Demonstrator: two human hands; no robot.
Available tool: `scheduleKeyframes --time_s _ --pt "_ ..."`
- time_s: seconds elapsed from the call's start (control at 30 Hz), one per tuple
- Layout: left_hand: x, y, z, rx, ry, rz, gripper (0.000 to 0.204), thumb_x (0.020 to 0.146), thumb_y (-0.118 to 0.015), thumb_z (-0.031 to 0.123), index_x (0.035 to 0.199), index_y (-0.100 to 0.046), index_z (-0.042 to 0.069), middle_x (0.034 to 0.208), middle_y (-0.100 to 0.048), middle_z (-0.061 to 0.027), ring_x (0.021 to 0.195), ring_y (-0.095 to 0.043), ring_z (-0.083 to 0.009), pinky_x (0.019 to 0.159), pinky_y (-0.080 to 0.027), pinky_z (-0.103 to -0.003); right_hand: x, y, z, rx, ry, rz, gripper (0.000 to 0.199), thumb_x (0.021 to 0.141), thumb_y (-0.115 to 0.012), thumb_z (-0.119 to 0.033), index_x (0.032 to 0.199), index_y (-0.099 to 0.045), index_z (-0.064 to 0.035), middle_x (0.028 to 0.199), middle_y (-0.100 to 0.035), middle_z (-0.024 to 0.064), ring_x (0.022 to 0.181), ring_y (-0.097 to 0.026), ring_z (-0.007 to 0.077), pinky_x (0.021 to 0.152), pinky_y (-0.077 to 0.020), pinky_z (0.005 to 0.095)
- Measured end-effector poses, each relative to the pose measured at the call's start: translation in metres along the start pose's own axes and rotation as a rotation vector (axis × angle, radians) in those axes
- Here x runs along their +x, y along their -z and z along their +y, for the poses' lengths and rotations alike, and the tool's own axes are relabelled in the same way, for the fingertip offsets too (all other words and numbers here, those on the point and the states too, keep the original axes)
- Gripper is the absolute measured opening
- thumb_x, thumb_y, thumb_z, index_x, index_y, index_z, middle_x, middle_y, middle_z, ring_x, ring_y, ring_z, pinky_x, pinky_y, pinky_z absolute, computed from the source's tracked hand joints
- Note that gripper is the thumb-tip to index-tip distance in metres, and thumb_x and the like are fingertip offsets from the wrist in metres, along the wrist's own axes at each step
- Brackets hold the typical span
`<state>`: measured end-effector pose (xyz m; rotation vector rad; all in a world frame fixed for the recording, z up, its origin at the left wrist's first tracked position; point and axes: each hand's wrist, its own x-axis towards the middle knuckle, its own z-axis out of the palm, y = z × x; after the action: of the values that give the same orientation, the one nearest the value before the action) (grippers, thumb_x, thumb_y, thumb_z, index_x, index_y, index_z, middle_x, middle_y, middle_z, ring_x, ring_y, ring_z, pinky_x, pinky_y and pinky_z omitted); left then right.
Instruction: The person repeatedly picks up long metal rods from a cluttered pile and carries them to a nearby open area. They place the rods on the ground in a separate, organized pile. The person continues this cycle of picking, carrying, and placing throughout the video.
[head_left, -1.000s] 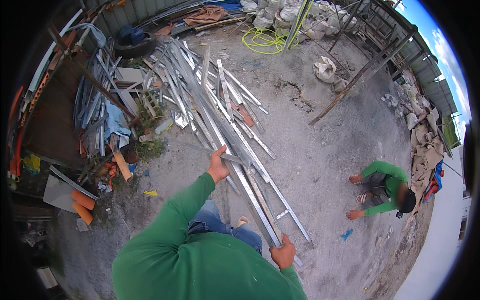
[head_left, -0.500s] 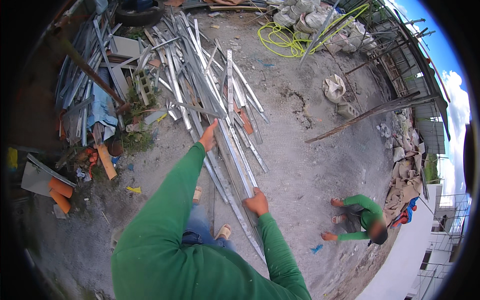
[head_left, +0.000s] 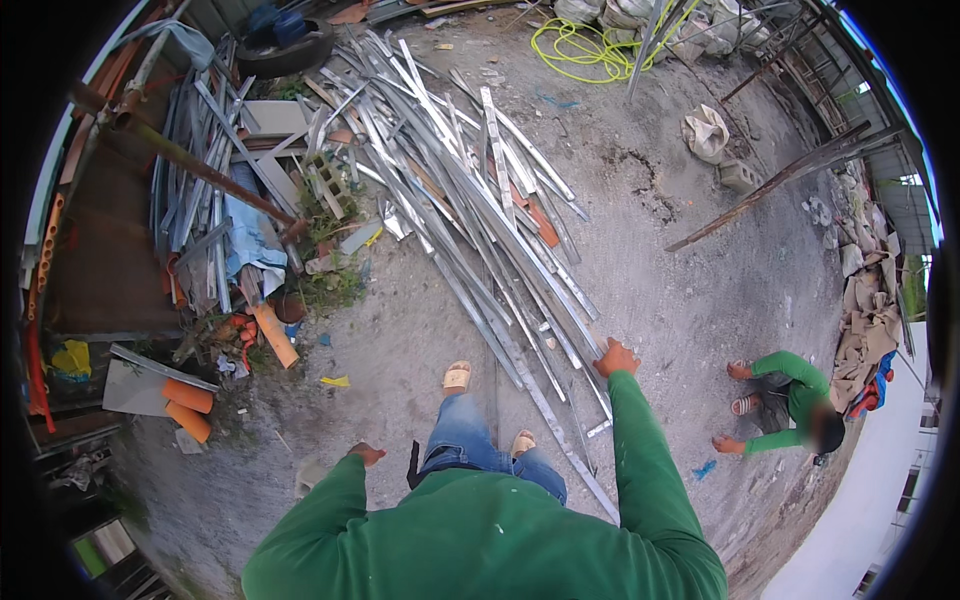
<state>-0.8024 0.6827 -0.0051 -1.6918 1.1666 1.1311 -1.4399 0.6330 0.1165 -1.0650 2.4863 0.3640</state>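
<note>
A large pile of long grey metal strips (head_left: 470, 200) lies fanned over the dirt ground ahead of me. My right hand (head_left: 617, 357) reaches out in a green sleeve and closes on the near end of one long metal strip (head_left: 560, 300) at the pile's lower right edge. My left hand (head_left: 366, 455) hangs low by my left side, fingers loosely curled, holding nothing and away from the pile. My feet in tan sandals (head_left: 457, 377) stand just short of the nearest strips.
Another person in a green top (head_left: 790, 400) crouches on the ground at the right. Orange pipe pieces (head_left: 185, 410) and scrap lie at the left. A tyre (head_left: 290, 50), a yellow hose (head_left: 590, 45), a white sack (head_left: 705, 130) and a long pole (head_left: 770, 185) are farther off.
My left hand has let go of the strip it held out in front and dropped to my side. My right hand has moved out to the right, along the pile's edge.
</note>
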Motion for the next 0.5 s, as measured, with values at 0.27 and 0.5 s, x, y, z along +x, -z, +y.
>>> scheduleKeyframes --time_s 0.27,0.5 --pt "-0.039 -0.073 0.028 -0.757 -0.121 0.025 0.069 0.088 -0.061 0.056 0.132 -0.056 0.002 0.133 -0.058 -0.0160 0.121 -0.057 -0.0311 0.099 -0.043 -0.040 -0.082 -0.196 0.138 0.219 -0.065 -0.233 0.055 0.077 -0.070 -0.049 0.106 -0.070 -0.0012 0.118 -0.064 0.0199 0.113 -0.060 0.0352 0.097 -0.0472 0.0404" --pt "-0.106 -0.140 0.093 -0.859 -0.338 0.064 0.074 0.090 -0.055 0.061 0.139 -0.049 0.007 0.135 -0.056 -0.0112 0.116 -0.058 -0.0284 0.093 -0.046 -0.040 -0.203 -0.388 0.318 0.410 -0.240 -0.502 0.058 0.079 -0.071 -0.047 0.104 -0.069 0.0051 0.102 -0.070 0.0194 0.078 -0.071 0.0295 0.069 -0.0571 0.0404"
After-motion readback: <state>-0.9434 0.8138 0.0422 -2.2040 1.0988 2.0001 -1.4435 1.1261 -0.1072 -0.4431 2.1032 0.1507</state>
